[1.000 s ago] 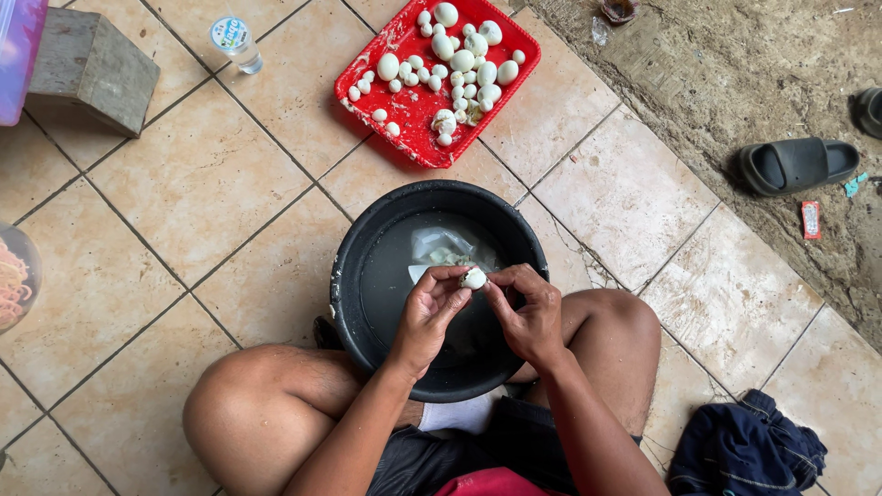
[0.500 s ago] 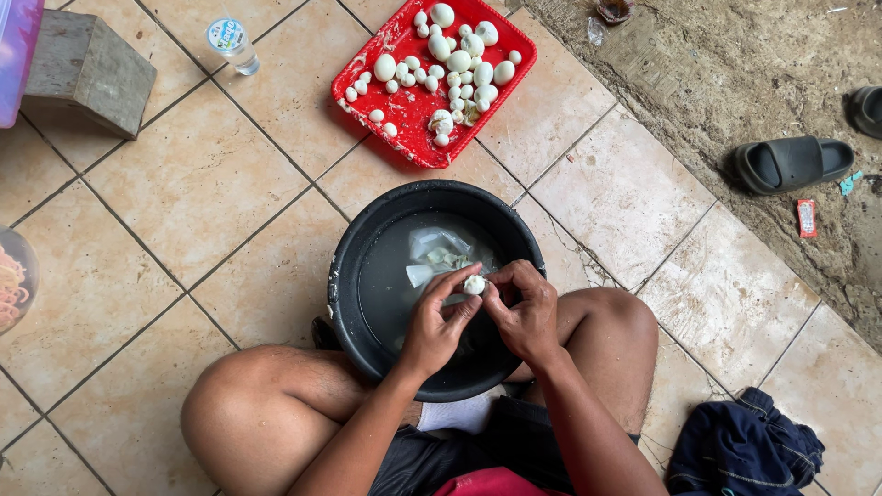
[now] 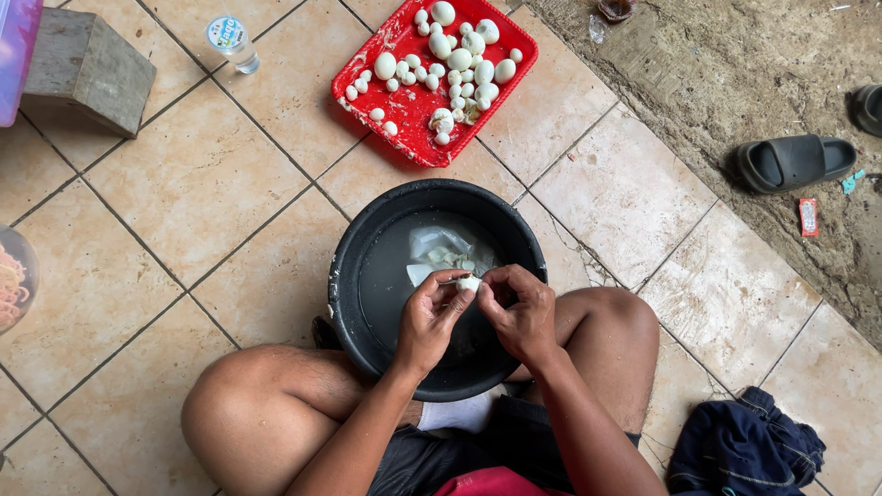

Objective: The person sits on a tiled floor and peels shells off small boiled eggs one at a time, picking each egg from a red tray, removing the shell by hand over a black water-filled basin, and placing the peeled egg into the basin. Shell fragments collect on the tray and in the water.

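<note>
My left hand (image 3: 430,317) and right hand (image 3: 519,310) pinch one small white egg (image 3: 469,285) between fingertips, over the black basin (image 3: 349,276) of water. It looks wet, I think; pressing too hard could squirt it away or tear it.

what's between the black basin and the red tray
In the head view, only a narrow strip of bare floor tile separates the black basin from the red tray; nothing lies on it.
</note>
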